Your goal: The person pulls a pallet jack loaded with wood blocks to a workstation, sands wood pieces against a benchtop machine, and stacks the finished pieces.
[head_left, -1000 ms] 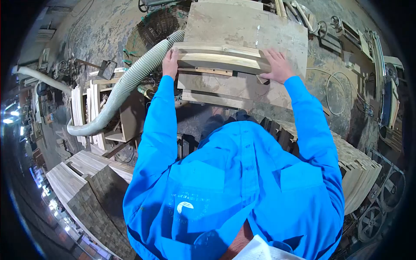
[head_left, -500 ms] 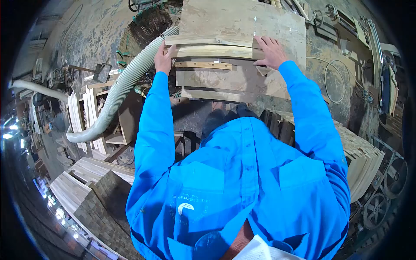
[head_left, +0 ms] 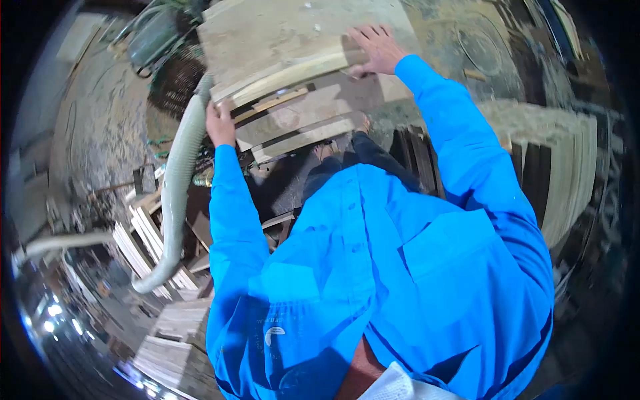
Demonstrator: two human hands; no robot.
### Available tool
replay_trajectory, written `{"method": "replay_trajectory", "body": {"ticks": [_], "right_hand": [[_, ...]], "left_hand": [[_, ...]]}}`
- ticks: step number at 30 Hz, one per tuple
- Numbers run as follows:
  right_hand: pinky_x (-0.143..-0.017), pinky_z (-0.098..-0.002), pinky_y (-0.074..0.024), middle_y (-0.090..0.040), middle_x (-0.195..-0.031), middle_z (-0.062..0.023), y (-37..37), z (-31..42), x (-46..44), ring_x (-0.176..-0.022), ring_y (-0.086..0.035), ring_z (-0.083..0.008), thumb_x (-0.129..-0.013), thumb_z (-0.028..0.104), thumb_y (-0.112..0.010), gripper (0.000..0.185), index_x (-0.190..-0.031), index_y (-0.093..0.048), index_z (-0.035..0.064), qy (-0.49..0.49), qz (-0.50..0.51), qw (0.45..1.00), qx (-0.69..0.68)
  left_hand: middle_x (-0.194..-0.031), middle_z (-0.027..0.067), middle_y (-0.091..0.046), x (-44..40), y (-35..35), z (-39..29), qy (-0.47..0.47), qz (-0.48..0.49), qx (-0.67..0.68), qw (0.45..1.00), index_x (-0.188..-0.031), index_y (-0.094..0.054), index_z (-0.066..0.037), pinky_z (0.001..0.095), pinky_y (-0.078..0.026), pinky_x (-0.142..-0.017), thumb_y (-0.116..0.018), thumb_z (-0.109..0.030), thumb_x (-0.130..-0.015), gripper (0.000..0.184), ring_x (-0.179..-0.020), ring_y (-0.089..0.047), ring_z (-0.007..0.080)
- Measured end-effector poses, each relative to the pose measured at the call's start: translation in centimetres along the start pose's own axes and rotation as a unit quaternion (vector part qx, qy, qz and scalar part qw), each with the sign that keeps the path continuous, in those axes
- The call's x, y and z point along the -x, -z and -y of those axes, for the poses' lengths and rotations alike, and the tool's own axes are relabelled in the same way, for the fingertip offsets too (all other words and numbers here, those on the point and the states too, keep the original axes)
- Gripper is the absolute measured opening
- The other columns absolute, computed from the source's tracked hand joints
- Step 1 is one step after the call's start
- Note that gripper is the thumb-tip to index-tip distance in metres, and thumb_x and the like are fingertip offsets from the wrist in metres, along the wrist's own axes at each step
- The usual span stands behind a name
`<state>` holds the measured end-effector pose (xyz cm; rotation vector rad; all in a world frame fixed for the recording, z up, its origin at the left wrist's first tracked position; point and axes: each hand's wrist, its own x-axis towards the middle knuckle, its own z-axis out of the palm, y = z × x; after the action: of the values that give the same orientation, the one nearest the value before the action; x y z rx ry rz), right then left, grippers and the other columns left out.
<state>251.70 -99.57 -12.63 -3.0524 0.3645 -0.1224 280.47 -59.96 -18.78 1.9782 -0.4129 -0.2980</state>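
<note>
A long pale wood strip (head_left: 290, 75) lies across the wooden work surface (head_left: 293, 33). Its left end is gripped by my left hand (head_left: 220, 122), thumb on the near side. At the strip's right end rests my right hand (head_left: 379, 50), fingers spread over the top and thumb on the near edge. A shorter wood piece (head_left: 277, 103) lies just below the strip, with a dark gap between them. Nearer my body is another board edge (head_left: 307, 135).
A ribbed hose (head_left: 180, 180) curves down at the left, beside a woven basket (head_left: 175, 87). Bundled wood strips (head_left: 143, 247) stand at lower left. Stacked boards (head_left: 567, 167) stand at the right. A cable loop (head_left: 480, 50) lies on the floor at upper right.
The whole view has turned and shifted, so the work surface and strip now appear tilted and farther left. Both hands remain at the strip's ends.
</note>
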Motion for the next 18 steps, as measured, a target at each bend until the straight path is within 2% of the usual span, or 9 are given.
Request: {"method": "replay_trajectory", "body": {"ticks": [1, 2, 4, 5, 9, 11, 13, 15, 18], "right_hand": [[-0.113, -0.0558, -0.0402, -0.056, -0.146, -0.0179, 0.2, 0.3, 1.6, -0.134, -0.053, -0.0402, -0.087, 0.063, -0.075, 0.088, -0.152, -0.049, 0.0098, -0.017, -0.101, 0.995, -0.001], [-0.113, -0.0558, -0.0402, -0.056, -0.146, -0.0179, 0.5, 0.7, 4.0, -0.134, -0.053, -0.0402, -0.087, 0.063, -0.075, 0.088, -0.152, -0.049, 0.0098, -0.04, -0.091, 0.995, 0.003], [-0.104, -0.05, -0.0479, -0.06, -0.139, -0.0195, 2.2, 3.2, 9.6, -0.127, -0.059, -0.0379, -0.094, 0.052, -0.072, 0.069, -0.144, -0.058, 0.0067, -0.162, -0.231, 0.935, -0.215], [-0.096, -0.0432, -0.0528, -0.067, -0.127, -0.02, 2.4, 4.6, 12.7, -0.117, -0.065, -0.037, -0.1, 0.043, -0.069, 0.051, -0.133, -0.066, 0.0041, -0.22, -0.252, 0.913, -0.233], [-0.092, -0.0391, -0.054, -0.073, -0.109, -0.0187, -5.8, 9.0, 24.2, -0.106, -0.07, -0.0376, -0.102, 0.036, -0.066, 0.039, -0.122, -0.07, 0.0017, -0.413, -0.151, 0.805, -0.399], [-0.096, -0.0428, -0.0536, -0.073, -0.118, -0.0218, -14.4, 10.0, 28.4, -0.111, -0.069, -0.0394, -0.103, 0.04, -0.063, 0.044, -0.122, -0.071, 0.0008, -0.442, 0.013, 0.711, -0.546], [-0.101, -0.0472, -0.052, -0.071, -0.126, -0.023, -22.9, 10.9, 30.1, -0.114, -0.068, -0.0417, -0.103, 0.044, -0.058, 0.049, -0.126, -0.071, 0.0024, -0.423, 0.156, 0.758, -0.472], [-0.104, -0.0495, -0.0503, -0.071, -0.128, -0.0223, -26.3, 11.8, 28.1, -0.116, -0.067, -0.0432, -0.102, 0.044, -0.054, 0.051, -0.13, -0.07, 0.005, -0.427, 0.197, 0.73, -0.495], [-0.101, -0.0478, -0.0521, -0.072, -0.125, -0.0225, -40.6, 15.3, 25.1, -0.116, -0.067, -0.0426, -0.1, 0.035, -0.055, 0.044, -0.129, -0.071, 0.0054, -0.461, 0.102, 0.738, -0.482]], "left_hand": [[-0.126, 0.0196, -0.072, -0.2, -0.2, 0.3, -0.043, -0.008, -0.048, 0.998, -0.141, -0.058, 0.007, 0.0368, -0.053, -0.095, -0.065, -0.03, -0.106, 0.051, -0.108, -0.068, 0.0242], [-0.127, 0.0193, -0.072, -0.4, -0.4, 0.6, -0.086, -0.016, -0.093, 0.992, -0.141, -0.058, 0.006, 0.037, -0.053, -0.097, -0.063, -0.029, -0.107, 0.049, -0.108, -0.068, 0.0244], [-0.128, 0.0195, -0.072, -0.1, -0.4, -0.7, -0.054, 0.026, -0.059, 0.996, -0.141, -0.059, 0.006, 0.0371, -0.051, -0.099, -0.061, -0.028, -0.109, 0.047, -0.11, -0.067, 0.0245], [-0.131, 0.0218, -0.07, 0.4, -0.2, -2.0, -0.038, 0.043, -0.058, 0.997, -0.141, -0.057, 0.007, 0.0385, -0.05, -0.102, -0.06, -0.032, -0.109, 0.051, -0.115, -0.066, 0.0283], [-0.15, 0.0309, -0.054, -0.1, -0.5, 0.3, -0.013, 0.028, -0.143, 0.989, -0.149, -0.045, 0.013, 0.0428, -0.037, -0.118, -0.056, -0.046, -0.109, 0.072, -0.14, -0.051, 0.0395], [-0.152, 0.0317, -0.051, -0.5, -0.4, 1.3, -0.002, 0.026, -0.165, 0.986, -0.15, -0.043, 0.014, 0.0432, -0.035, -0.12, -0.056, -0.047, -0.109, 0.075, -0.143, -0.048, 0.04], [-0.151, 0.0309, -0.051, -0.9, -0.1, 1.5, 0.025, 0.016, -0.193, 0.981, -0.151, -0.041, 0.013, 0.0429, -0.036, -0.12, -0.057, -0.049, -0.108, 0.077, -0.142, -0.049, 0.0378], [-0.151, 0.0301, -0.052, -0.7, 0.5, 0.1, 0.035, 0.063, -0.19, 0.979, -0.152, -0.041, 0.013, 0.0421, -0.039, -0.117, -0.056, -0.048, -0.109, 0.076, -0.139, -0.051, 0.0362], [-0.149, 0.0273, -0.052, 0.0, -0.2, -1.9, 0.071, 0.079, -0.143, 0.984, -0.15, -0.042, 0.013, 0.0393, -0.048, -0.107, -0.05, -0.044, -0.112, 0.069, -0.129, -0.057, 0.0326]]}}
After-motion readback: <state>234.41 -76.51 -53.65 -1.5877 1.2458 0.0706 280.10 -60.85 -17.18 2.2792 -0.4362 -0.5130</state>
